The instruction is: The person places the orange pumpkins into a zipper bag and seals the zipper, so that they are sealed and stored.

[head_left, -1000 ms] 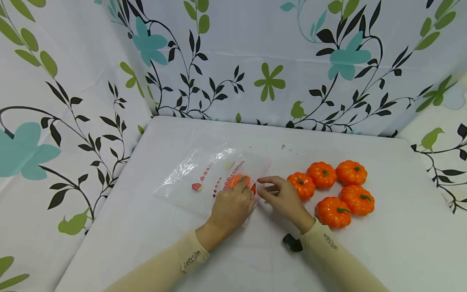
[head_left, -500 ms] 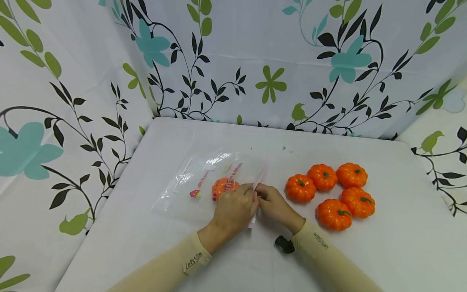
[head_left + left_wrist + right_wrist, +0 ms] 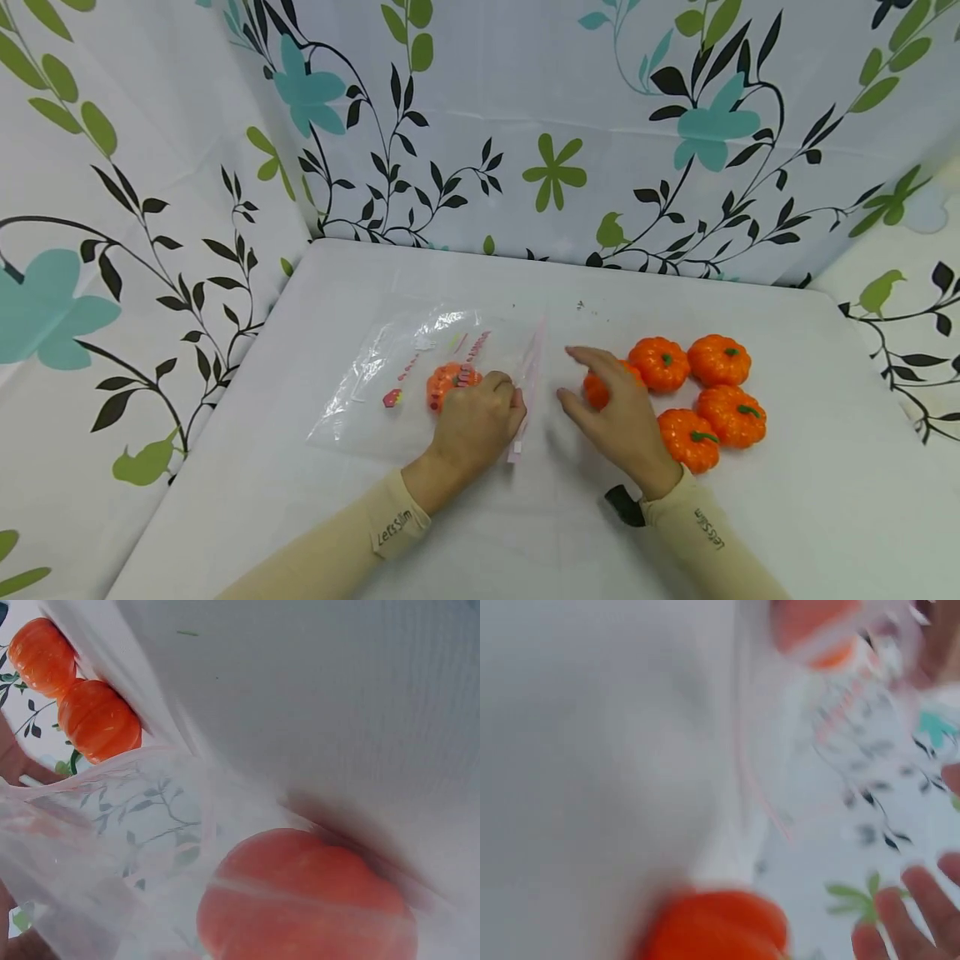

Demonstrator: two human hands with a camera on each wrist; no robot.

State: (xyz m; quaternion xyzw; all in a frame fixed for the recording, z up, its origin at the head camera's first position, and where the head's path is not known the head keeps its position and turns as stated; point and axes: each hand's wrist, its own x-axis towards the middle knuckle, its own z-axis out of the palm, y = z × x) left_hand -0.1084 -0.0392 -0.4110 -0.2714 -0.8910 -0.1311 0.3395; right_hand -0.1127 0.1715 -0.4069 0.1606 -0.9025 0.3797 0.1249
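Note:
A clear zip bag with printed red markings lies on the table, its pink-edged opening facing right. Inside it sits one small orange pumpkin, seen through the plastic in the left wrist view as a large pumpkin shape. My left hand pinches the bag near its opening, fingers curled. My right hand is spread, thumb and fingers apart, holding nothing. It is beside a pumpkin that it partly hides in the head view; the right wrist view is blurred and shows a pumpkin below the fingers.
Several more orange pumpkins with green stems, such as the far right pumpkin, cluster to the right on the white table. A small black object is at the right wrist. A patterned curtain hangs behind.
The pumpkin in the bag has shifted left, deeper inside. My right hand met the bag's opening half a second ago, then moved right toward the pumpkins and spread its fingers.

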